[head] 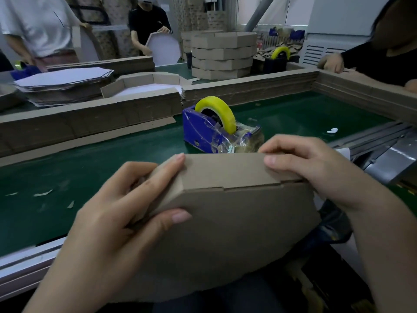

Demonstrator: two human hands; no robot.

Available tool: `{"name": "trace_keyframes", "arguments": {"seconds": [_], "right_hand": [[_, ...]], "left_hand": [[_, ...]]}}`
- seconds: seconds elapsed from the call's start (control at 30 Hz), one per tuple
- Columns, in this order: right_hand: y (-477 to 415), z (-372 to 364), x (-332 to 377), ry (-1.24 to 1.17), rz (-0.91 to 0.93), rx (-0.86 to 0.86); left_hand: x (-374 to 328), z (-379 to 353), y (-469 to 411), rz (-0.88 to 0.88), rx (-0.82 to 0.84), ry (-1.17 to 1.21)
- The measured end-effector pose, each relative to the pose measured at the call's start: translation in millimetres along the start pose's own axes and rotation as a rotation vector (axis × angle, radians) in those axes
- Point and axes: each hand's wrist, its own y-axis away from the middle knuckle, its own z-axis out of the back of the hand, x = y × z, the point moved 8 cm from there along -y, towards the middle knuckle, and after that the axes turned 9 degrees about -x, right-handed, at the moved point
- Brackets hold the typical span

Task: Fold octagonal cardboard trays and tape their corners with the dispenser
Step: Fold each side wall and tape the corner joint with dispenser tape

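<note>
I hold a brown octagonal cardboard tray (237,222) tilted up in front of me, its underside facing me. My left hand (117,213) grips the tray's left corner, thumb on the base and fingers over the folded side wall. My right hand (316,168) pinches the upper right edge of the folded wall. Just beyond the tray, on the green belt (94,172), stands a blue tape dispenser (209,129) with a yellow tape roll (220,111); crumpled clear tape clings to its front.
Low cardboard walls (248,89) border the belt. Flat blanks (63,82) lie stacked at the back left, and folded trays (223,55) are piled behind the wall beside a second dispenser (277,59). Other people work at the back and right. A metal rail (383,154) runs at right.
</note>
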Motion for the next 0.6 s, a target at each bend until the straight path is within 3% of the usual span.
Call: {"name": "trace_keyframes", "arguments": {"seconds": [0.13,0.33,0.6], "right_hand": [[0,-3,6,-0.029,0.059,-0.082],[2,-33,4,0.035,0.107,-0.055],[-5,-47,10,0.01,0.105,0.039]], "left_hand": [[16,-8,16,0.033,-0.009,0.097],[32,1,25,0.059,0.007,0.159],[-13,-26,-13,-0.166,0.171,-0.144]]}}
